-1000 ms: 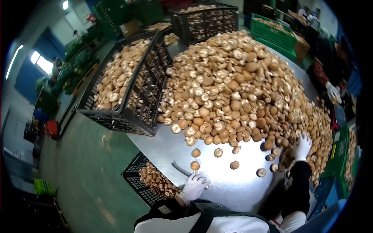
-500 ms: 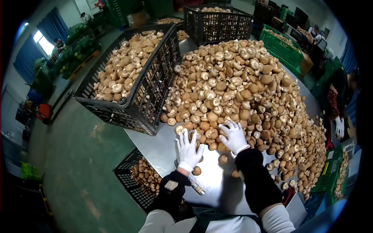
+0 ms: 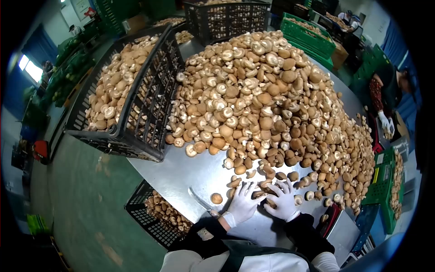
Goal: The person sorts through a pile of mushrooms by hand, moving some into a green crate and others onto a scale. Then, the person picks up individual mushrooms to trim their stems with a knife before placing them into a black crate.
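Observation:
My left hand (image 3: 243, 203), in a white glove, is low over the metal table (image 3: 174, 174) with its fingers spread beside a few loose mushrooms. Close on its right, my right hand (image 3: 282, 201), also gloved, has its fingers apart and touches mushrooms at the near edge of the pile (image 3: 253, 99). Some mushrooms lie between the two hands, partly hidden by the fingers. A single mushroom (image 3: 216, 198) rests left of my left hand. Near it lies a curved knife-like tool (image 3: 199, 199).
A black crate of mushrooms (image 3: 131, 131) stands on the left, another (image 3: 226, 22) behind the pile. A lower black crate (image 3: 149, 222) is beside the table. Green crates (image 3: 308, 38) are at the back, another (image 3: 383, 181) at right, near a gloved co-worker (image 3: 385, 88).
Both hands have moved down toward my body and closer together, with several mushrooms now spread near them, off the pile's edge. The curved tool is now more exposed. The view has shifted.

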Tool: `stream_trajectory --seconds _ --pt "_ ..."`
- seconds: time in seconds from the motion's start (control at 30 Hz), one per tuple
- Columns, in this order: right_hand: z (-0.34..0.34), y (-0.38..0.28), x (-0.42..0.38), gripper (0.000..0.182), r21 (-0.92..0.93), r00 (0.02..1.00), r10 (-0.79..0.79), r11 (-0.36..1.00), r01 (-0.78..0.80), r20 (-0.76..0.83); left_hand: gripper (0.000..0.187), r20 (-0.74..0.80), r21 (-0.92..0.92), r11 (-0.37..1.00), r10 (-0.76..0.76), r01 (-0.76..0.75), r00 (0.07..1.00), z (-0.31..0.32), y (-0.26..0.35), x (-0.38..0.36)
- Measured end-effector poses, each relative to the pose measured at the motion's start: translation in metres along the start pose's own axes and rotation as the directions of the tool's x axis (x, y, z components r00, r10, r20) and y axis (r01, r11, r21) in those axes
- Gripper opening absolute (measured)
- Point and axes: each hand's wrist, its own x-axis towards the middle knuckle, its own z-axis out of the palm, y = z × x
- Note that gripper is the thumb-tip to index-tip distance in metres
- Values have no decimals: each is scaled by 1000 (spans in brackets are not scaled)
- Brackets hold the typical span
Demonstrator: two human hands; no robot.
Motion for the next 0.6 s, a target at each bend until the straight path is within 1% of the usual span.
stream_trajectory --seconds 0.03,0.1,0.17,0.23,0.3,0.33,0.37,0.4,0.43,0.47,0.5,0.53,0.57,0.6 --pt "-3 1 -4 34 37 999 22 999 -21 -27 37 -29 -65 998 5 -7 1000 -6 -2 0" --pt "-7 5 1 37 98 987 110 990 -98 -121 34 -32 -344 936 -99 82 995 -18 -21 7" --pt "-3 13 23 38 155 967 126 984 -93 -219 34 -226 -327 925 -274 192 935 -5 -62 9" --pt "4 14 58 39 179 947 153 978 -105 -281 43 -229 -28 974 -225 224 947 -26 -86 31" --pt "8 10 92 47 24 953 209 978 -209 -218 53 -258 123 926 -317 356 913 -24 -95 47" --pt "18 9 101 51 -84 958 224 967 -242 -181 64 -128 200 893 -385 404 914 -22 -97 53" --pt "29 11 109 55 -191 959 243 944 -268 -143 64 -60 304 883 -357 358 932 -18 -93 53" --pt "43 13 108 58 -205 959 284 938 -280 -9 64 -37 168 930 -326 327 945 -13 -94 51" --pt "44 10 106 60 -244 971 237 943 -229 6 64 -18 28 955 -294 294 956 -9 -94 48" --pt "43 8 100 61 -228 971 234 949 -216 54 62 -19 -101 955 -281 278 960 -4 -93 42" --pt "37 2 93 62 -209 968 227 957 -202 105 58 61 -129 954 -264 270 962 -8 -86 38" --pt "32 -2 82 64 -215 978 180 964 -155 102 56 109 -169 956 -222 238 969 -5 -82 32" --pt "32 -4 67 60 -181 984 161 973 -146 74 53 155 -213 954 -181 212 971 -1 -76 27" --pt "27 -6 54 57 -164 986 159 975 -147 59 48 136 -151 977 -131 151 982 -1 -63 26"
